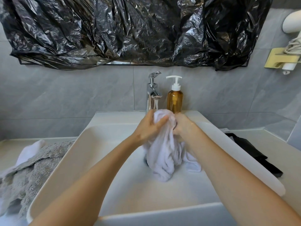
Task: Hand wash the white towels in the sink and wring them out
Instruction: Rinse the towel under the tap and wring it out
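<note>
— What is seen around the amber pump bottle (174,98)?
— Black plastic sheeting (130,30) is hung above it. A grey towel (31,170) is laid far to its left, a black cloth (254,154) to its right.

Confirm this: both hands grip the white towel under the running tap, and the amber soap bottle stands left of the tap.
Wrong side. The head view shows the soap bottle right of the tap. The rest holds: left hand and right hand grip the white towel under running water.
</note>
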Tool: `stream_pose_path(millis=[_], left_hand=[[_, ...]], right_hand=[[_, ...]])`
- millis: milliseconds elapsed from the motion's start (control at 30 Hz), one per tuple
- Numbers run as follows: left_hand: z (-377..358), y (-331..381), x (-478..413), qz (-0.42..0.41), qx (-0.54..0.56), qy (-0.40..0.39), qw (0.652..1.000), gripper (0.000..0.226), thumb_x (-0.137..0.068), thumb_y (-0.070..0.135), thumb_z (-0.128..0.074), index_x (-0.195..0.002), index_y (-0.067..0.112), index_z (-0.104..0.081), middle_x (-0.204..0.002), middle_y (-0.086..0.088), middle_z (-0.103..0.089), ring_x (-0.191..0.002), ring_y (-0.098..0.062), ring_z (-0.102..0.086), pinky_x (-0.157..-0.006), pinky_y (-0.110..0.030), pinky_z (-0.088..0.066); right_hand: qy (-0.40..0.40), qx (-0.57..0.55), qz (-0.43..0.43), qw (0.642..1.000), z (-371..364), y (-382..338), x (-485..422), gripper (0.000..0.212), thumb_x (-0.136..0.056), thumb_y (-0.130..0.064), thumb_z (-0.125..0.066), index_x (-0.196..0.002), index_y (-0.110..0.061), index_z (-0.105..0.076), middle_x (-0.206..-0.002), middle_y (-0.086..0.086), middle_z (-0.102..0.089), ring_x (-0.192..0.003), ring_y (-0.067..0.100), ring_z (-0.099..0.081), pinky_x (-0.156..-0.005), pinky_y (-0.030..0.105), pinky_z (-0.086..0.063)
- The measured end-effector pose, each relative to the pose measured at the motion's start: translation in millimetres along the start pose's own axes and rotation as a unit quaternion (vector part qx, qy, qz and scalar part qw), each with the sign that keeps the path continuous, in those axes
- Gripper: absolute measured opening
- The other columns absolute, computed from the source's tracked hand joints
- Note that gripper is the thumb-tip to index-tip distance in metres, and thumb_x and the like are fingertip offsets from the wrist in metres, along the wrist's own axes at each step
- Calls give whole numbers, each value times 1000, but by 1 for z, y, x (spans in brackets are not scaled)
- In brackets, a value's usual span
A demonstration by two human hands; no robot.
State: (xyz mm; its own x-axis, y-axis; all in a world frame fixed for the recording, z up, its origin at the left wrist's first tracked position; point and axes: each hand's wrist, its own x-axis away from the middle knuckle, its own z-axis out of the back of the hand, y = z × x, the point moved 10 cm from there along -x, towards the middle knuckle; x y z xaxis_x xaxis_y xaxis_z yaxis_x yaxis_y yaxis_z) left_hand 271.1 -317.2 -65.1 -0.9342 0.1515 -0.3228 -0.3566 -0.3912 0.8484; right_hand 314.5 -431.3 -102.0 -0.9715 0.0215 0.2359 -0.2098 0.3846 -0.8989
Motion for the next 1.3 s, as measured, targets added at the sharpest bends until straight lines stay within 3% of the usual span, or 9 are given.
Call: stream_pose_path(millis=[133, 333, 367, 500, 567, 700, 900, 1100, 1300], left_hand=[[2, -49, -4, 44, -194, -53, 979, 46, -97, 16, -52, -142, 17, -45, -119, -13, -57, -108, -31, -60, -85, -27, -45], [36, -67, -4, 110, -217, 11, 970, 36, -93, 6, -46, -119, 15, -68, -123, -7, -67, -116, -26, -58, -97, -33, -46], [40, -67, -4, 116, -216, 16, 969, 36, -93, 5, -45, -118, 15, -69, -123, -7, -67, -116, -27, -58, -98, -34, -46], [49, -65, -5, 127, -221, 25, 967, 36, -91, 7, -46, -114, 20, -71, -122, -4, -68, -115, -25, -59, -95, -31, -45], [47, -60, -2, 119, -182, 5, 976, 34, -94, 10, -46, -117, 21, -70, -120, -2, -68, -110, -23, -61, -89, -30, -48], [26, -51, 11, 183, 24, -66, 981, 34, -97, 52, -46, -123, 34, -60, -121, 5, -64, -103, -15, -59, -90, -35, -48], [-22, -48, 12, 243, 188, -100, 946, 83, -82, 85, -34, -122, 21, -67, -116, -5, -71, -110, -23, -65, -99, -38, -47], [-20, -48, -8, 204, 368, -6, 907, 43, -105, 45, -27, -82, 15, -49, -66, 3, -53, -70, -10, -54, -65, -23, -44], [11, -77, -10, 243, 236, 161, 927, 45, -87, 50, -62, -98, 7, -66, -77, -7, -67, -72, -27, -63, -68, -34, -52]], right_hand=[[2, 229, 45, 972, 13, -2, -9, 41, -98, -37, -52, -129, -11, -47, -107, 12, -58, -87, 20, -61, -70, 30, -50], [-198, 759, 63, 617, -21, 56, 15, 121, -61, -61, -80, -150, -40, -1, -156, 4, -15, -144, 26, -15, -114, 48, -27], [-190, 773, 61, 602, -21, 59, 17, 119, -64, -54, -80, -151, -39, -1, -157, 7, -15, -144, 31, -18, -113, 49, -29], [-112, 739, 260, 611, -47, 13, 45, 53, -83, -17, -62, -133, -30, -49, -124, 10, -57, -109, 34, -56, -78, 32, -43], [-12, 668, 313, 675, -39, -25, 53, 28, -83, -4, -53, -98, -25, -65, -98, 9, -63, -92, 32, -58, -68, 28, -39], [85, 452, 264, 848, -2, -64, 46, 18, -86, -5, -48, -76, -17, -57, -82, 6, -57, -79, 25, -50, -68, 27, -40], [19, 255, 103, 961, -2, -26, 41, 19, -90, -22, -46, -75, -14, -53, -85, 9, -55, -81, 24, -53, -75, 34, -47], [14, 314, 169, 934, -46, 1, 54, 33, -97, -52, -38, -98, -26, -58, -107, 3, -64, -102, 23, -57, -92, 34, -41], [134, 318, 163, 924, -22, -6, 17, 42, -99, -40, -40, -109, -8, -66, -109, 10, -66, -102, 29, -60, -89, 33, -46]])
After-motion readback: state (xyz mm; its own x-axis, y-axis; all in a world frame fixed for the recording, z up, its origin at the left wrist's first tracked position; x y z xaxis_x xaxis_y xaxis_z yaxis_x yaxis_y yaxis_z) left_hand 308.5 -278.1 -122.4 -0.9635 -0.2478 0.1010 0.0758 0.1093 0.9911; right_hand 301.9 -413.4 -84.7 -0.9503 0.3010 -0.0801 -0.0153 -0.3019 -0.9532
